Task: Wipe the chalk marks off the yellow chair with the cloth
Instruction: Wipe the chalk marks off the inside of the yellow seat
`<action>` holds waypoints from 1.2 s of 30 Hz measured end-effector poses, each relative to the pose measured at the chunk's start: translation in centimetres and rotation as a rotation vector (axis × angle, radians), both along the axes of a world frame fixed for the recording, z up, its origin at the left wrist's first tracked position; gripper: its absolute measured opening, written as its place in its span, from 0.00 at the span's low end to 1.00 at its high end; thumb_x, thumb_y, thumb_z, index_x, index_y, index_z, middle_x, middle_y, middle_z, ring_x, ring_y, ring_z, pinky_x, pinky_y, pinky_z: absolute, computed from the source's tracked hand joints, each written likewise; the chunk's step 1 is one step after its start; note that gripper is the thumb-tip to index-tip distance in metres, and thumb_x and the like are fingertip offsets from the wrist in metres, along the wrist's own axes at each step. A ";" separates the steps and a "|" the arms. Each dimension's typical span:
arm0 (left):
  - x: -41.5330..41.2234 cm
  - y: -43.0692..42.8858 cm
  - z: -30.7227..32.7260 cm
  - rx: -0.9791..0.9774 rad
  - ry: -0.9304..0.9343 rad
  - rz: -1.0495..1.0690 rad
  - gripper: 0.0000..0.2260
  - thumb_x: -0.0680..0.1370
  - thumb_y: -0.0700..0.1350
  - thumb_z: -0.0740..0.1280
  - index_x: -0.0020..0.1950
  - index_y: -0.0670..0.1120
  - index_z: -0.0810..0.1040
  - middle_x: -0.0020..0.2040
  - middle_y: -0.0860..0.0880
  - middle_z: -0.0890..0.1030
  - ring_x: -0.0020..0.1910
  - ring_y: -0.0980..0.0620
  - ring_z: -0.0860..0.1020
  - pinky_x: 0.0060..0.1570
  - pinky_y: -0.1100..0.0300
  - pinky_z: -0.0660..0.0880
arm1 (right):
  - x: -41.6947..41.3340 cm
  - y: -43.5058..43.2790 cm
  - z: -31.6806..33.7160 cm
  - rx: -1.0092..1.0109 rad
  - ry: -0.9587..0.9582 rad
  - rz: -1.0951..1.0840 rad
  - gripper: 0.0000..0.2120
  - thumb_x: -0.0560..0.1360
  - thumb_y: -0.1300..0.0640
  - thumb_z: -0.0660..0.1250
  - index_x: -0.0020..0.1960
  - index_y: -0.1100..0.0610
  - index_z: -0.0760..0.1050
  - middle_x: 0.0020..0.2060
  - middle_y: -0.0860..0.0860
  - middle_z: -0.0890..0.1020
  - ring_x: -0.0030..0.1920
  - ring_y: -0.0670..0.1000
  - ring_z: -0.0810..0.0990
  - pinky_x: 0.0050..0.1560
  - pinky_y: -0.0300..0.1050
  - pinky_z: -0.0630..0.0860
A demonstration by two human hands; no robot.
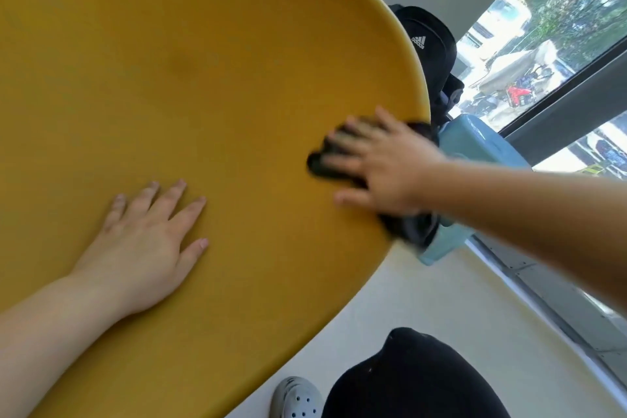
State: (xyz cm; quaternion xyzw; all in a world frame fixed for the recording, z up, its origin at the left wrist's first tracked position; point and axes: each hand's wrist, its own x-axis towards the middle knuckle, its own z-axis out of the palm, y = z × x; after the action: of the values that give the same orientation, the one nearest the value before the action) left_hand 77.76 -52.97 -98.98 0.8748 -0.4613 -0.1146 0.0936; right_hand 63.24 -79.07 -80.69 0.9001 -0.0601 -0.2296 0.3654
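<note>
The yellow chair (pixel 190 71) fills most of the view, its smooth surface curving to an edge on the right. My right hand (pixel 383 163) lies flat with spread fingers on a dark cloth (pixel 412 227), pressing it against the chair close to the right edge. The cloth shows in front of my fingers and hangs past the edge under my wrist. My left hand (pixel 146 244) rests flat on the chair to the lower left, fingers straight and apart, holding nothing. I see no plain chalk marks on the visible surface.
A light blue plastic stool (pixel 481 139) stands just past the chair's right edge, with a black bag (pixel 427 41) behind it. A window (pixel 543 44) runs along the right. My black-clad knee (pixel 414 380) and a white shoe (pixel 297 397) are at the bottom on the pale floor.
</note>
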 end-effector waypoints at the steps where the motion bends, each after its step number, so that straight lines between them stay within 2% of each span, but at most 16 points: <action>1: 0.0 0.2 -0.1 -0.004 0.001 -0.001 0.34 0.75 0.68 0.40 0.80 0.58 0.50 0.81 0.51 0.48 0.79 0.44 0.48 0.76 0.43 0.50 | 2.0 -2.1 1.3 -0.123 -0.068 0.004 0.42 0.74 0.23 0.31 0.83 0.40 0.49 0.84 0.49 0.51 0.83 0.58 0.45 0.79 0.68 0.38; 4: 0.2 0.5 -0.3 -0.005 -0.017 -0.015 0.36 0.74 0.70 0.37 0.80 0.59 0.49 0.81 0.52 0.48 0.79 0.46 0.48 0.77 0.45 0.49 | 6.7 -4.8 3.2 -0.308 -0.268 -0.056 0.42 0.76 0.24 0.31 0.83 0.43 0.50 0.84 0.52 0.50 0.83 0.60 0.42 0.78 0.69 0.37; 7: 0.3 0.6 -0.3 -0.012 -0.024 -0.020 0.40 0.69 0.71 0.33 0.80 0.60 0.49 0.81 0.53 0.47 0.79 0.47 0.47 0.77 0.46 0.49 | 8.5 -3.7 -0.1 -0.239 -0.388 -0.090 0.41 0.77 0.26 0.33 0.84 0.46 0.48 0.84 0.54 0.47 0.83 0.61 0.40 0.79 0.67 0.36; 12: 1.0 0.1 0.0 -0.036 -0.055 0.029 0.43 0.67 0.74 0.36 0.80 0.59 0.53 0.81 0.51 0.52 0.79 0.45 0.51 0.76 0.43 0.52 | 4.7 3.8 -8.8 0.253 -0.175 -0.086 0.34 0.81 0.31 0.40 0.84 0.43 0.45 0.84 0.49 0.45 0.83 0.57 0.39 0.80 0.61 0.36; 15: 1.9 0.0 -0.4 -0.031 -0.100 0.092 0.44 0.67 0.77 0.40 0.79 0.59 0.55 0.81 0.49 0.53 0.78 0.43 0.51 0.75 0.39 0.52 | 0.9 5.7 -8.6 0.370 -0.038 -0.084 0.32 0.81 0.31 0.39 0.83 0.39 0.41 0.83 0.46 0.41 0.82 0.54 0.35 0.80 0.59 0.33; 17: 2.7 0.2 -0.6 -0.024 -0.123 0.149 0.44 0.67 0.78 0.42 0.78 0.59 0.58 0.80 0.47 0.54 0.78 0.40 0.52 0.74 0.36 0.51 | -0.3 4.0 -6.5 0.257 -0.061 -0.077 0.33 0.81 0.29 0.40 0.83 0.39 0.41 0.83 0.46 0.40 0.82 0.56 0.34 0.80 0.59 0.33; 22: 3.9 1.3 -1.1 -0.024 -0.204 0.251 0.45 0.66 0.79 0.46 0.77 0.57 0.63 0.80 0.44 0.55 0.77 0.37 0.53 0.70 0.31 0.51 | 5.9 -4.3 2.5 -0.319 -0.288 0.023 0.39 0.78 0.29 0.34 0.84 0.47 0.47 0.83 0.56 0.45 0.82 0.63 0.38 0.79 0.64 0.34; 25: 4.3 1.5 -1.4 -0.032 -0.187 0.308 0.46 0.66 0.81 0.45 0.79 0.60 0.58 0.81 0.45 0.50 0.78 0.37 0.48 0.70 0.31 0.47 | 11.8 -6.6 5.1 -0.405 -0.505 -0.014 0.41 0.78 0.28 0.34 0.84 0.50 0.49 0.83 0.59 0.46 0.82 0.64 0.40 0.80 0.65 0.35; 28: 4.7 1.4 -1.3 -0.058 -0.180 0.358 0.46 0.65 0.81 0.44 0.79 0.61 0.53 0.81 0.46 0.47 0.78 0.38 0.45 0.71 0.30 0.45 | 16.3 -4.9 0.1 -0.264 -0.632 -0.036 0.42 0.79 0.28 0.39 0.84 0.52 0.45 0.83 0.59 0.43 0.82 0.62 0.40 0.80 0.65 0.41; 31: 5.4 1.2 -1.3 -0.030 -0.205 0.382 0.46 0.65 0.81 0.43 0.80 0.61 0.47 0.81 0.46 0.43 0.78 0.38 0.42 0.71 0.30 0.44 | 19.0 -0.1 -8.1 0.061 -0.666 -0.084 0.42 0.79 0.28 0.41 0.84 0.51 0.40 0.83 0.56 0.37 0.82 0.60 0.34 0.80 0.63 0.39; 33: 6.2 1.5 -1.3 -0.014 -0.230 0.416 0.45 0.66 0.80 0.44 0.80 0.61 0.49 0.81 0.46 0.45 0.78 0.38 0.43 0.70 0.30 0.45 | 19.7 4.0 -12.4 0.295 -0.606 -0.090 0.40 0.80 0.28 0.42 0.84 0.50 0.39 0.82 0.54 0.35 0.81 0.58 0.31 0.80 0.61 0.38; 36: 7.4 2.1 -1.2 -0.022 -0.203 0.489 0.45 0.66 0.80 0.45 0.79 0.61 0.54 0.81 0.46 0.48 0.78 0.37 0.45 0.70 0.29 0.47 | 18.1 8.3 -15.3 0.524 -0.373 0.021 0.38 0.81 0.29 0.42 0.84 0.46 0.39 0.83 0.50 0.36 0.81 0.54 0.31 0.81 0.59 0.38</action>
State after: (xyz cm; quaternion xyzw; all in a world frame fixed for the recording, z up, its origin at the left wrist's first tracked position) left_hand 85.15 -50.86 -100.18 0.9663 -0.2443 0.0048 0.0810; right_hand 81.33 -70.73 -95.99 0.9907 -0.0554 -0.0647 0.1063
